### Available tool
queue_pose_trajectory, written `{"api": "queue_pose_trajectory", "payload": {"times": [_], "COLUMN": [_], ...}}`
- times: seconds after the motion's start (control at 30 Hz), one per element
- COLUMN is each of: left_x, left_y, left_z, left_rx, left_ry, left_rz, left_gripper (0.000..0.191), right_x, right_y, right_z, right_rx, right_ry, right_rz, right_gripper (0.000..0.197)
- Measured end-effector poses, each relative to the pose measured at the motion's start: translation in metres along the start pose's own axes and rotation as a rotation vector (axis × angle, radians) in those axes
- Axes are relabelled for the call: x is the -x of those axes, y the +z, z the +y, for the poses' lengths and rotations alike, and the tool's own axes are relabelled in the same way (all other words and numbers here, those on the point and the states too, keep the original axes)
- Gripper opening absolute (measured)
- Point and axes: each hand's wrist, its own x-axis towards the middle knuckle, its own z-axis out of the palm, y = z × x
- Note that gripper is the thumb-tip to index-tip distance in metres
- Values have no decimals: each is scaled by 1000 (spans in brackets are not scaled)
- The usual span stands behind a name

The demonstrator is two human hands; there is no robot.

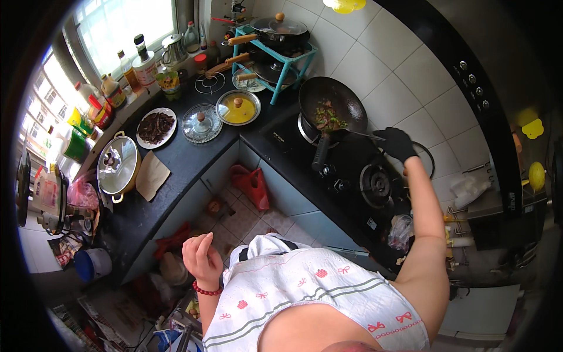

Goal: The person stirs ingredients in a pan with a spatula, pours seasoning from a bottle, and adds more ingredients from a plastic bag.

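My right hand (396, 143), in a black glove, is closed around the handle of a metal spatula (363, 134). The spatula's far end reaches into a dark wok (352, 103) on the left burner of a black gas hob, among chopped green and brown food (327, 116). The wok's black handle points towards me, and the wok is tilted towards the burner's far side. My bare left hand (203, 259), with a red bead bracelet at the wrist, hangs in the air before my body, fingers loosely curled and holding nothing.
Left on the counter are a plate of dark food (156, 127), a lidded pot (118, 165), brown paper (152, 176), a glass lid (202, 123) and a covered pan with yellow contents (238, 108). A blue rack (286, 66) holds pans. Bottles line the sill. The second burner (376, 185) is beside the wok.
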Motion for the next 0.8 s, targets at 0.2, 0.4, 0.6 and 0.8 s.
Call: {"api": "queue_pose_trajectory", "payload": {"times": [0.2,0.4,0.6,0.8], "left_x": [0,15,25,21], "left_y": [-4,-6,-10,-10], "left_z": [1,9,24,24], "left_rx": [-19,-78,-130,-139], "left_ry": [15,-67,-116,-109], "left_rz": [1,38,-28,-11], "left_gripper": [28,32,33,30], "right_x": [-55,-84,-99,-108], "right_y": [46,39,106,59], "right_z": [23,119,82,46], "right_rx": [-151,-604,-644,-634], "right_ry": [131,385,-123,122], "right_rz": [62,-337,-168,-111], "right_gripper": [28,19,37,18]}}
